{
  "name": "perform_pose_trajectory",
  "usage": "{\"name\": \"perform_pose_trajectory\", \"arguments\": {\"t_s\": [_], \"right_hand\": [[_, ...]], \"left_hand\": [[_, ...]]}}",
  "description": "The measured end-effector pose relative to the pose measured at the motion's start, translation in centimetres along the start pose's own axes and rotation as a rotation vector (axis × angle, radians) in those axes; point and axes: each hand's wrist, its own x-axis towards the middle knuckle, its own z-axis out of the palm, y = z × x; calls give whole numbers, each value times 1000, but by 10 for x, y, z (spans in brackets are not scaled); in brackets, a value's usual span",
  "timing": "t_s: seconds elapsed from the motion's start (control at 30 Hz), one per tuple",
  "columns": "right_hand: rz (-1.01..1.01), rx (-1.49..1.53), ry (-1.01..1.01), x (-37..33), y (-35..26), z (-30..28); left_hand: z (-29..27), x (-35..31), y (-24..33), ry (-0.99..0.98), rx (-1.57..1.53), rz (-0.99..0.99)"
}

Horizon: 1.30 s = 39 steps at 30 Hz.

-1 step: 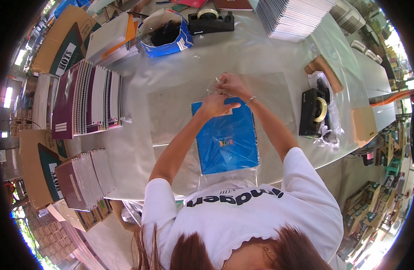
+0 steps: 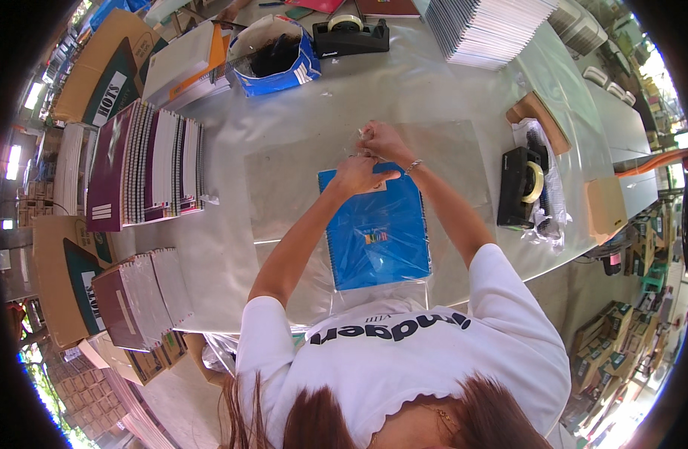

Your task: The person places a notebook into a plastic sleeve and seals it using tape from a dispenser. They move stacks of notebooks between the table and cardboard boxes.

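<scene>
Blue spiral notebook [image 2: 375, 213], glossy in clear plastic [image 2: 381, 293]; right hand [image 2: 385, 140] pinches plastic; left hand [image 2: 357, 174] grip: cannot tell.

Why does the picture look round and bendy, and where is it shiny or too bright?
In the head view, the fisheye lens bends things toward the rim and leaves black corners; in the head view, pale glare streaks the clear, thin plastic film over the blue, rectangular spiral notebook; also in the head view, light washes out the lower-right rim.
</scene>
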Motion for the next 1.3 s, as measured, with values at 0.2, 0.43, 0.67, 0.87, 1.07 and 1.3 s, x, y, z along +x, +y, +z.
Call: {"name": "perform_pose_trajectory", "arguments": {"t_s": [0.2, 0.43, 0.67, 0.87, 1.07, 1.3], "right_hand": [[160, 185, 51, 7, -12, -1], [-23, 279, -94, -4, -39, -12], [-71, 311, 32, -25, -51, -14], [-71, 271, 44, -41, -60, -13], [-115, 159, 57, -57, -61, -11], [-180, 222, -89, -55, -21, -55]], "left_hand": [[4, -1, 3, 92, 15, 15], [11, -9, 0, 201, -10, -65], [4, -39, -16, 441, -111, -30], [7, -25, -41, 814, -172, -125], [-25, -16, -65, -87, -540, -194], [-29, -26, -50, -20, -543, -151]]}}
